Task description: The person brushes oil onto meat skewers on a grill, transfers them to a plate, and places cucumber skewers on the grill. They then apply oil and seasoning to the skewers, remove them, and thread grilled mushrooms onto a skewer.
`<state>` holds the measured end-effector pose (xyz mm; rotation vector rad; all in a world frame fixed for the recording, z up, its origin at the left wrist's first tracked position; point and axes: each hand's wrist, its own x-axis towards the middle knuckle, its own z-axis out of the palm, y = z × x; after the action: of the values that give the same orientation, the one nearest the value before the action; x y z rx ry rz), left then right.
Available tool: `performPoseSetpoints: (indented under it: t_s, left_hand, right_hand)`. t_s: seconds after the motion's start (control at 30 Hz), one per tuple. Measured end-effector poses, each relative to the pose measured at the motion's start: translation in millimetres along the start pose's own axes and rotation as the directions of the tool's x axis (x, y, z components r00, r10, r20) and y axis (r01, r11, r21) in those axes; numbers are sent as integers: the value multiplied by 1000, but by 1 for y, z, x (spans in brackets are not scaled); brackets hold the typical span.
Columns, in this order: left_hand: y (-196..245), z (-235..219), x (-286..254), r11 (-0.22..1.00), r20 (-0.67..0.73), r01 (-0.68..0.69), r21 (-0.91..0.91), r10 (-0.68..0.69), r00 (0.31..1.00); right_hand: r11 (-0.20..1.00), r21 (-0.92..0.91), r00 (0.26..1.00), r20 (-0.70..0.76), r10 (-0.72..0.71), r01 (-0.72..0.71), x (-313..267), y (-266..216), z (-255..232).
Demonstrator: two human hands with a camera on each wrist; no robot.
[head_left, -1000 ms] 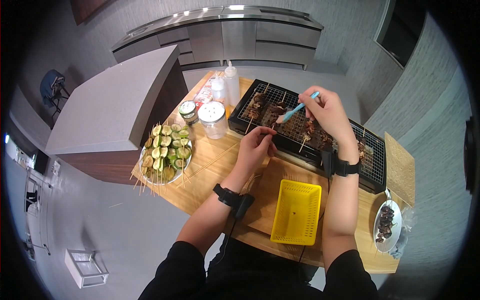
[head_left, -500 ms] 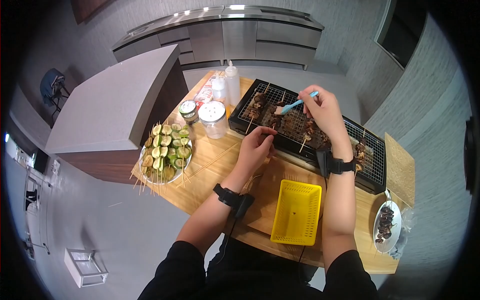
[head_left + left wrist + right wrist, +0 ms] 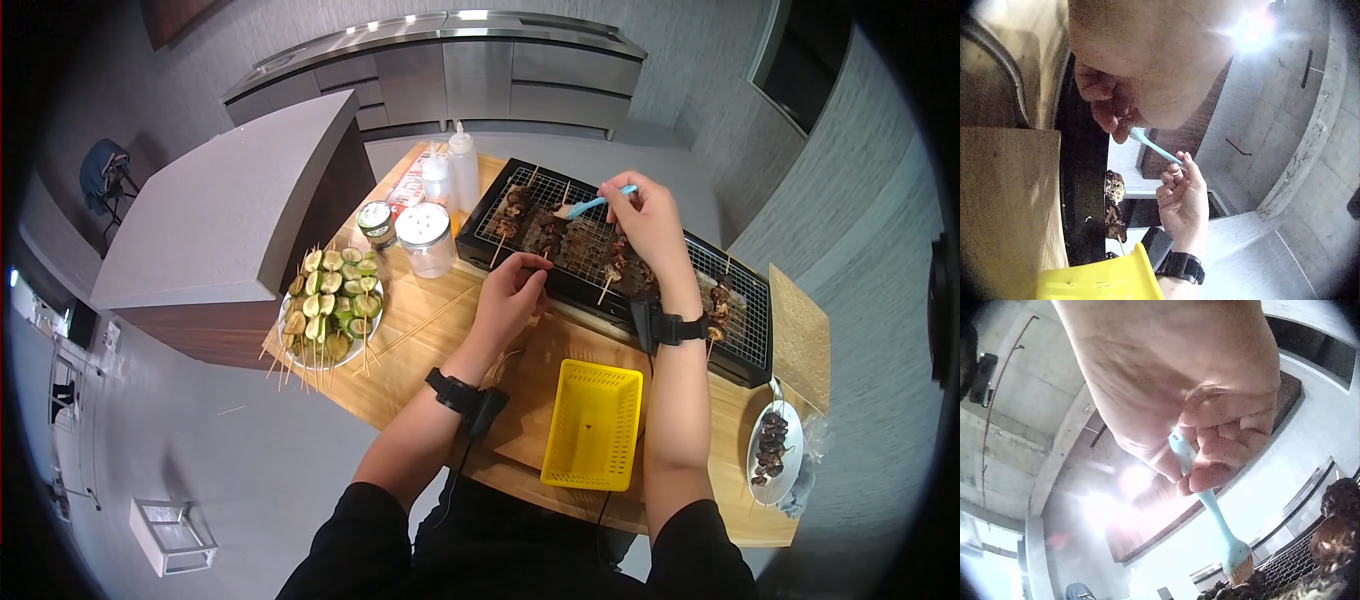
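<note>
Above the black grill [image 3: 755,361], my right hand [image 3: 648,222] pinches the light blue handle of a brush [image 3: 588,205]. In the right wrist view the bristles of the brush [image 3: 1242,570] touch dark meat. At the grill's front edge, my left hand [image 3: 512,298] pinches the stick end of a meat skewer [image 3: 549,235] that lies on the mesh. In the left wrist view the curled fingers of my left hand [image 3: 1116,100] hide the stick. Other meat skewers [image 3: 616,262] lie on both sides of that one.
A yellow basket [image 3: 592,425] stands on a wooden board near me. Left of the grill are a lidded jar [image 3: 427,243], a small tin [image 3: 377,224], squeeze bottles [image 3: 464,170] and a plate of green skewers [image 3: 333,305]. An oval plate [image 3: 790,448] with dark skewers is at the right.
My right hand and the brush first shifted left and up slightly; the bristles moved from the meat's lower part to its far end. My left hand has stayed almost still.
</note>
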<state>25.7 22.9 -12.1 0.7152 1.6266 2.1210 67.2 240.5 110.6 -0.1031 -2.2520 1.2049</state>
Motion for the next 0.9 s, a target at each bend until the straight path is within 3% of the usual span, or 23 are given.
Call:
performPoseSetpoints:
  t_s: [0.13, 0.23, 0.33, 0.53, 0.9]
  left_hand:
    - [1, 0, 0, 1000, -6, 7, 6, -7, 1000]
    - [1, 0, 0, 1000, -9, 12, 5, -12, 1000]
    - [1, 0, 0, 1000, -11, 5, 13, -5, 1000]
    - [0, 0, 1, 1000, -13, -2, 18, 2, 1000]
    - [-2, -1, 1, 1000, -6, -1, -6, 1, 1000]
  right_hand:
    - [1000, 22, 998, -57, -13, 14, 0, -3, 0]
    - [1000, -23, 999, 47, 16, -15, -1, -5, -3]
    - [999, 49, 998, 64, 21, -24, -3, -9, -4]
    - [998, 24, 986, 159, 56, -60, -6, -20, -11]
    - [999, 8, 976, 211, 45, -48, -8, -30, -12]
